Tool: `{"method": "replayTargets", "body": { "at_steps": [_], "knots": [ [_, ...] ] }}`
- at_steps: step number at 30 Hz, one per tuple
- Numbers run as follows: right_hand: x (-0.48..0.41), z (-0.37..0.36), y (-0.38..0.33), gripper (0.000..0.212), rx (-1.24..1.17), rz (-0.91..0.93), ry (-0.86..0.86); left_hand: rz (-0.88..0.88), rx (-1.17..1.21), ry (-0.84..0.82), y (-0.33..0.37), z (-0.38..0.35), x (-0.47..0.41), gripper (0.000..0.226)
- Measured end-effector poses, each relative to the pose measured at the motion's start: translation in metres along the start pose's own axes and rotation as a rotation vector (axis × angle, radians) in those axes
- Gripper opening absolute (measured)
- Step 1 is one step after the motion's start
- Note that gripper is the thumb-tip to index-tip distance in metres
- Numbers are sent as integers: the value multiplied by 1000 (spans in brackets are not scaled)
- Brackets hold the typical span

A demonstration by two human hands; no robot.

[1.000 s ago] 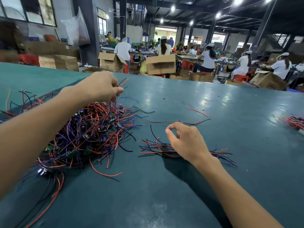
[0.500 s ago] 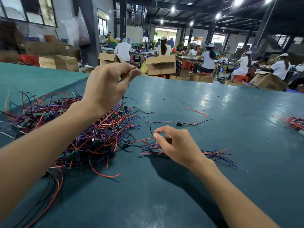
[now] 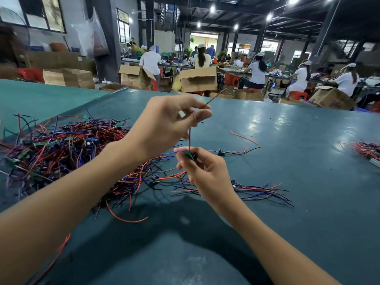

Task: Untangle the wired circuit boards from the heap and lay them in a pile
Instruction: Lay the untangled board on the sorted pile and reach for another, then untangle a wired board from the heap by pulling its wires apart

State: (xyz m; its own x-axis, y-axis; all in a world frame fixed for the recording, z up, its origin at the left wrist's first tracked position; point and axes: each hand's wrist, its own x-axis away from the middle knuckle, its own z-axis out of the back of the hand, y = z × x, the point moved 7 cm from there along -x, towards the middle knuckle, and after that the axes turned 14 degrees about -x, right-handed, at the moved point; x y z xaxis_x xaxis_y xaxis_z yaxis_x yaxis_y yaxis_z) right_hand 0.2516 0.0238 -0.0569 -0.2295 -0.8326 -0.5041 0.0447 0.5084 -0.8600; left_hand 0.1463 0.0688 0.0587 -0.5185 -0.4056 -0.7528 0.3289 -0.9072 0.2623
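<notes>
A big heap of tangled red, blue and black wires with small green circuit boards lies on the left of the teal table. My left hand is raised above the table and pinches a thin wire that runs straight down. My right hand holds the small green circuit board at that wire's lower end, just below my left hand. A flat pile of laid-out wired boards lies right of my right hand.
One wired board and a loose red wire lie farther back. Another wire bundle sits at the right edge. Cardboard boxes and seated workers fill the hall beyond the table.
My left hand lifted a wire out of the heap and moved right. My right hand rose from the pile and took hold of the board hanging on that wire.
</notes>
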Motion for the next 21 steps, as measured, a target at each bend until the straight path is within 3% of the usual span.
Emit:
{"method": "replayTargets", "body": {
  "at_steps": [4,6,7,9,11,12,15,17,21],
  "knots": [
    [-4,7,3,20,-293,-135,51,276,98,-154,-28,-15,6,61],
    [-6,12,6,29,-351,-188,104,308,-41,-48,-30,-12,14,56],
    [-7,15,6,28,-376,-203,129,188,-203,100,-20,-4,18,46],
    [-8,21,6,29,-462,-229,184,-217,-511,358,16,4,33,29],
    [-11,26,7,36,-568,-253,214,-495,-595,340,32,-13,45,26],
    [-11,27,8,41,-603,-268,206,-510,-550,241,31,-27,44,29],
    [-10,26,13,44,-631,-376,168,-150,-232,-104,2,-64,44,44],
    [-8,29,18,40,-575,-432,180,76,-71,-114,-16,-78,53,49],
    [-7,26,21,35,-424,-430,116,346,352,-115,-34,-94,68,46]
  ]
}}
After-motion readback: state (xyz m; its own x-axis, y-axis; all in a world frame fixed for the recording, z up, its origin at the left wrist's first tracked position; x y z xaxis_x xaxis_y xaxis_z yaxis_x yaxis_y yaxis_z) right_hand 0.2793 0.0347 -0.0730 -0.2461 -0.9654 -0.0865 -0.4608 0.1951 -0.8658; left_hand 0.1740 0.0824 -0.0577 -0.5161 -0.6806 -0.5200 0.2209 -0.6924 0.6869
